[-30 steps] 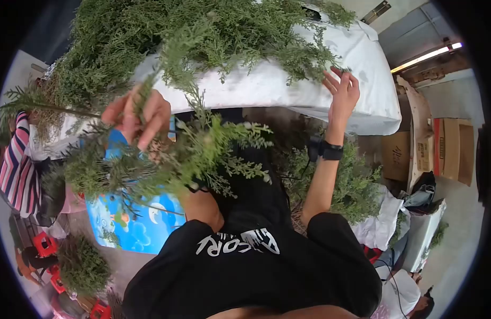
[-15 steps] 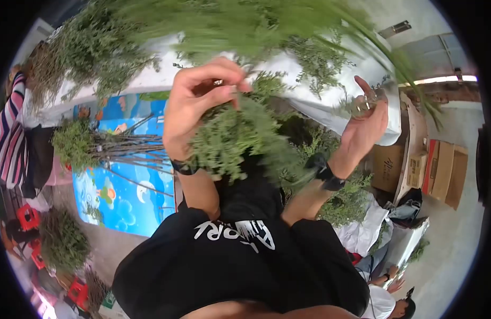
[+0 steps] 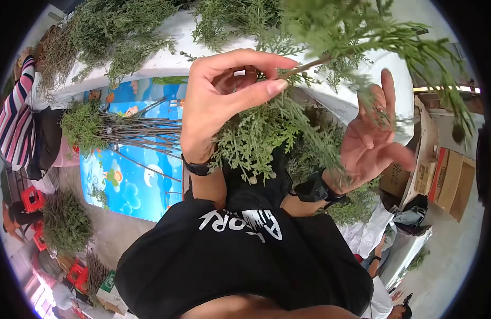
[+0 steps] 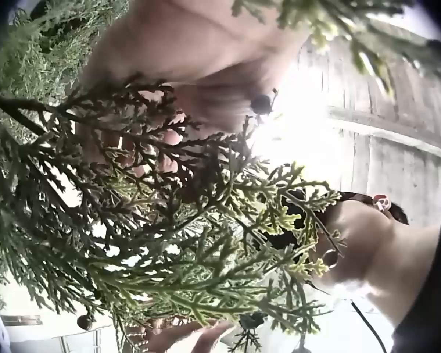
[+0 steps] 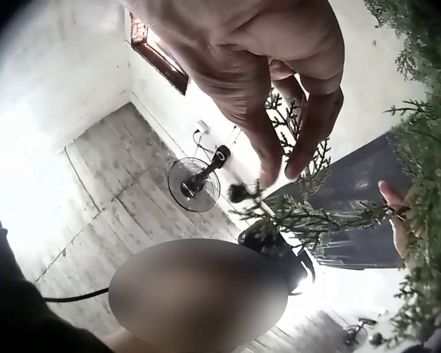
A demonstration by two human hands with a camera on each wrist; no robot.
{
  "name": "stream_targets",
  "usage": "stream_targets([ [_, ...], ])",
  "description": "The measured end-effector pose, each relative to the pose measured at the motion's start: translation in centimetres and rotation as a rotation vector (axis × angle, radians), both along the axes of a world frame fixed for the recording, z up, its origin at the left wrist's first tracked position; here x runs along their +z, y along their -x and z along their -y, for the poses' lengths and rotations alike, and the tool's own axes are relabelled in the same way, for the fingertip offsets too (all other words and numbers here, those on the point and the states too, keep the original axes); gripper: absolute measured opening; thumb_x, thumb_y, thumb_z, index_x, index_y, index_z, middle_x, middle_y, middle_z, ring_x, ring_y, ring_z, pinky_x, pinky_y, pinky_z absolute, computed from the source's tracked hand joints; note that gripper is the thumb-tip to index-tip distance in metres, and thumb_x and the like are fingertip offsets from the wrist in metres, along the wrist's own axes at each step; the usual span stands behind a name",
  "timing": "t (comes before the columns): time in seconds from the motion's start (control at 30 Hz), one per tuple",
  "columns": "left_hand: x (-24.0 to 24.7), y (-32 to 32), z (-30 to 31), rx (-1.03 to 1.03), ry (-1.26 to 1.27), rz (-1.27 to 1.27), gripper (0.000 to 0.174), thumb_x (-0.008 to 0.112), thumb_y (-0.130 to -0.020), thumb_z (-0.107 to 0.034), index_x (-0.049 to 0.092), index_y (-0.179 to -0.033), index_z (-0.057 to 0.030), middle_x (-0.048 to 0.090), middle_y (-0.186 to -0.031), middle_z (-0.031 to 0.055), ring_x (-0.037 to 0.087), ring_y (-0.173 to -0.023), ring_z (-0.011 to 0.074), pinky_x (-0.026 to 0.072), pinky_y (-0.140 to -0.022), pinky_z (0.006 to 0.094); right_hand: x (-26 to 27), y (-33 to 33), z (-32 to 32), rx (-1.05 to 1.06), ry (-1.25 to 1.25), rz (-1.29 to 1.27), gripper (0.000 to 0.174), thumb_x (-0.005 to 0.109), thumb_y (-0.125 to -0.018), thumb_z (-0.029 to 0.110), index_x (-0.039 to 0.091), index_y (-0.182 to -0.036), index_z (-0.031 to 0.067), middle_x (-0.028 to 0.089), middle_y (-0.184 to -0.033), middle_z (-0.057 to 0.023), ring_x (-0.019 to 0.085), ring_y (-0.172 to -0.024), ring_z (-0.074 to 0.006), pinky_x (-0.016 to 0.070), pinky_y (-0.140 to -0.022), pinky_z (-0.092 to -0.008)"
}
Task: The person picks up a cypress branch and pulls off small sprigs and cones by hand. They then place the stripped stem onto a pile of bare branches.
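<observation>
1. Head view: my left hand pinches a green branch by its stem, raised before the white desk. My right hand is spread, palm up.
2. Left wrist view: the branch hangs under my fingers.
3. Right wrist view: my fingers hang relaxed above a sprig.

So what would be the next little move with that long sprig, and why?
Probably slide the long sprig down into the bunch: the left hand only pinches its stem between thumb and fingertip, while the right hand is open beside the foliage, free to guide it.
</observation>
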State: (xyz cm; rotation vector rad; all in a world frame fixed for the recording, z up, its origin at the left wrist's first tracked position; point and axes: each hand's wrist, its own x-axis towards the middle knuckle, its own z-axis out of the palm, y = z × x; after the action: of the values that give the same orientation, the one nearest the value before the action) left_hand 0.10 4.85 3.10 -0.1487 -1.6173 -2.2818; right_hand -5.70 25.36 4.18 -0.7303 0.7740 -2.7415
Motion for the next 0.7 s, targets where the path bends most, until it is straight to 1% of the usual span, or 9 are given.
stream_targets([
  [0.03, 0.2, -0.2, -0.1, 0.014, 0.028, 0.024, 0.024, 0.072, -0.077, -0.001, 0.068, -0.101, -0.0018, 0.066, -0.085, 0.0044, 0.055, -0.071, 0.0035, 0.043, -0.059, 0.0161, -0.3, -0.4, 0.1, -0.105, -0.079, -0.004, 0.078, 0.074, -0.074, 0.024, 0.035, -0.131, -0.0131, 0.052, -0.106, -0.0153, 0.055, -0.095, -0.0174, 0.0507, -0.051, -0.0205],
  [0.17, 1.0, -0.8, -0.7, 0.011, 0.01, 0.049, 0.03, 0.072, -0.075, -0.001, 0.069, -0.105, -0.0038, 0.063, -0.077, 0.002, 0.053, -0.063, 0.0034, 0.0423, -0.054, 0.0161, 0.7, -1.4, 1.0, -0.234, -0.411, -0.038, 0.06, 0.069, -0.068, 0.005, 0.049, -0.122, -0.0111, 0.051, -0.096, -0.0096, 0.051, -0.086, -0.0149, 0.0441, -0.053, -0.0231],
  [0.23, 0.3, -0.5, -0.4, -0.03, 0.009, -0.017, 0.027, 0.071, -0.076, -0.001, 0.069, -0.103, -0.0024, 0.065, -0.08, 0.0037, 0.055, -0.063, 0.0049, 0.0437, -0.054, 0.0174, 1.2, -1.8, 1.2, -0.265, -0.481, 0.056, 0.057, 0.068, -0.07, 0.006, 0.051, -0.121, -0.0098, 0.05, -0.093, -0.0089, 0.05, -0.082, -0.0147, 0.0436, -0.052, -0.0229],
  [0.27, -0.2, -0.3, -0.5, 0.002, -0.031, -0.111, 0.023, 0.069, -0.077, 0.0, 0.069, -0.1, -0.0004, 0.067, -0.084, 0.0074, 0.058, -0.064, 0.0084, 0.0456, -0.052, 0.0194, 0.1, -1.2, 0.8, -0.214, -0.416, -0.072, 0.039, 0.063, -0.079, 0.007, 0.056, -0.114, -0.0079, 0.052, -0.101, -0.0132, 0.054, -0.086, -0.0179, 0.0501, -0.055, -0.0258],
  [0.37, -0.9, -0.2, 0.2, -0.01, -0.011, -0.152, 0.021, 0.067, -0.078, 0.002, 0.069, -0.099, 0.0005, 0.068, -0.088, 0.0109, 0.062, -0.067, 0.0113, 0.0461, -0.051, 0.0202, 0.6, -1.2, 1.8, -0.372, -0.47, -0.164, 0.026, 0.054, -0.089, 0.01, 0.057, -0.109, -0.0065, 0.051, -0.113, -0.0207, 0.056, -0.098, -0.0248, 0.0582, -0.065, -0.0331],
  [0.4, -0.7, -0.3, 0.3, -0.013, -0.017, -0.138, 0.02, 0.066, -0.078, 0.003, 0.069, -0.098, 0.0016, 0.068, -0.087, 0.0119, 0.062, -0.068, 0.0126, 0.0461, -0.051, 0.0209, 0.8, -0.7, 2.0, -0.41, -0.565, -0.243, 0.029, 0.044, -0.097, 0.018, 0.054, -0.11, -0.0058, 0.047, -0.123, -0.0273, 0.055, -0.109, -0.0326, 0.0603, -0.072, -0.0411],
  [0.5, -0.6, -0.5, 0.5, -0.028, -0.007, -0.134, 0.019, 0.066, -0.078, 0.004, 0.069, -0.096, 0.0023, 0.068, -0.086, 0.0123, 0.062, -0.067, 0.0127, 0.0462, -0.051, 0.021, 1.2, -0.5, 2.2, -0.404, -0.509, -0.275, 0.038, 0.041, -0.098, 0.027, 0.049, -0.117, -0.0046, 0.045, -0.126, -0.0291, 0.055, -0.109, -0.0355, 0.0606, -0.07, -0.0421],
  [0.63, -0.6, -0.6, 0.2, 0.021, -0.03, -0.095, 0.016, 0.068, -0.076, 0.004, 0.07, -0.092, 0.0024, 0.068, -0.083, 0.0115, 0.062, -0.066, 0.0124, 0.0471, -0.052, 0.0213, 1.7, -1.3, 0.9, -0.403, -0.623, -0.146, 0.053, 0.043, -0.096, 0.04, 0.037, -0.133, 0.0031, 0.048, -0.124, -0.0256, 0.06, -0.101, -0.0304, 0.0591, -0.061, -0.031],
  [0.7, -0.5, -0.8, 0.5, 0.035, 0.01, -0.036, 0.015, 0.069, -0.076, 0.004, 0.071, -0.09, 0.0023, 0.068, -0.081, 0.011, 0.062, -0.066, 0.0123, 0.0478, -0.053, 0.0213, 2.5, -1.8, 0.7, -0.422, -0.711, -0.111, 0.079, 0.061, -0.085, 0.044, 0.023, -0.14, 0.0009, 0.05, -0.12, -0.0239, 0.058, -0.105, -0.0275, 0.0573, -0.071, -0.0325],
])
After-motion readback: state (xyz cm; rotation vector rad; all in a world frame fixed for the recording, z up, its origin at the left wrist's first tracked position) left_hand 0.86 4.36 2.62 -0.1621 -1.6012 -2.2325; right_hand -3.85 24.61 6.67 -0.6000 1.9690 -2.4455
